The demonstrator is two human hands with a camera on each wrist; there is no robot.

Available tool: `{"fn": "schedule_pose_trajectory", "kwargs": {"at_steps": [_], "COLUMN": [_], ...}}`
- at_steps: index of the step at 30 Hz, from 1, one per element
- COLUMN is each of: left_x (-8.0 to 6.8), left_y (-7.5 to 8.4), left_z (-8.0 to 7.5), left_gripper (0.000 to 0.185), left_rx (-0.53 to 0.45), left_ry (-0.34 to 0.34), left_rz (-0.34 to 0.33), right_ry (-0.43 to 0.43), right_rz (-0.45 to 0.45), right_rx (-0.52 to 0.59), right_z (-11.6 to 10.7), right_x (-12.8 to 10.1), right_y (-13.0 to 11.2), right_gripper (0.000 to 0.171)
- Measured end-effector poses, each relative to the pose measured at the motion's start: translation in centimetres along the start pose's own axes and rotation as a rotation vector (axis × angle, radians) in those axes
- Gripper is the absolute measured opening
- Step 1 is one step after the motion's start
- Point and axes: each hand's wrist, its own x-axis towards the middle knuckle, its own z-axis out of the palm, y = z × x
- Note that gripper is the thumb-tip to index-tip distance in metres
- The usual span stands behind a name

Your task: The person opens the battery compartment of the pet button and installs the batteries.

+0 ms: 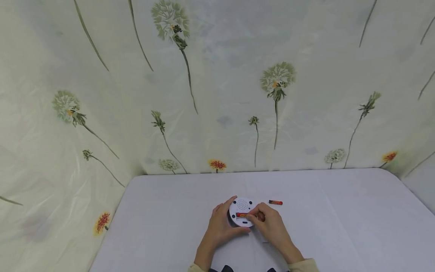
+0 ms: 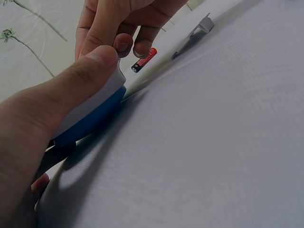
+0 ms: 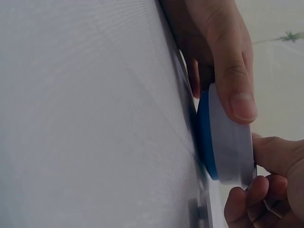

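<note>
A round white device point(image 1: 242, 205) with speaker holes and small black feet lies face up on the table; its lower side is blue in both wrist views. My left hand point(image 1: 220, 223) grips it by the rim, thumb at the near edge and fingers round the far left side. In the open battery slot sits a red and black battery point(image 1: 241, 215). My right hand point(image 1: 273, 226) pinches that battery's right end with thumb and forefinger, which hide the end itself. A second such battery point(image 1: 275, 202) lies loose beyond the right hand.
White cloth covers the table point(image 1: 340, 226). A small pale clip-like piece point(image 2: 205, 24) lies on it, probably the slot's cover. Behind and to the left hangs a curtain point(image 1: 224, 75) printed with dandelions.
</note>
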Motion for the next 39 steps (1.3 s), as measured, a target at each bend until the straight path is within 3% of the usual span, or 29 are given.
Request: {"fn": "schedule_pose_trajectory", "kwargs": {"at_steps": [4, 11, 15, 20, 25, 32, 39], "left_x": [0.0, 0.1, 0.1, 0.1, 0.2, 0.1, 0.0], "left_y": [-0.2, -0.6, -0.7, -0.7, -0.4, 0.0, 0.0], "left_z": [0.0, 0.0, 0.1, 0.1, 0.0, 0.2, 0.2], "left_gripper": [0.102, 0.103, 0.104, 0.104, 0.104, 0.103, 0.103], "left_rx": [0.01, 0.044, 0.047, 0.045, 0.056, 0.056, 0.051], "left_ry": [0.004, 0.033, 0.036, 0.032, 0.029, 0.014, -0.001], "left_rz": [0.002, 0.063, 0.058, 0.039, 0.045, 0.01, -0.014], "right_ry": [-0.017, -0.047, -0.068, -0.013, 0.065, 0.096, 0.072], "right_rz": [0.035, 0.041, 0.086, 0.073, -0.003, -0.02, 0.002], "right_rx": [0.017, 0.096, 0.122, 0.074, 0.025, -0.018, -0.035], "right_z": [0.1, 0.1, -0.5, -1.9, -3.3, -4.5, -4.3], "right_x": [0.1, 0.5, 0.9, 1.4, 1.8, 2.2, 2.2], "right_y": [0.0, 0.6, 1.4, 2.2, 3.2, 5.1, 6.4], "right_gripper": [0.016, 0.011, 0.01, 0.008, 0.01, 0.026, 0.04]}}
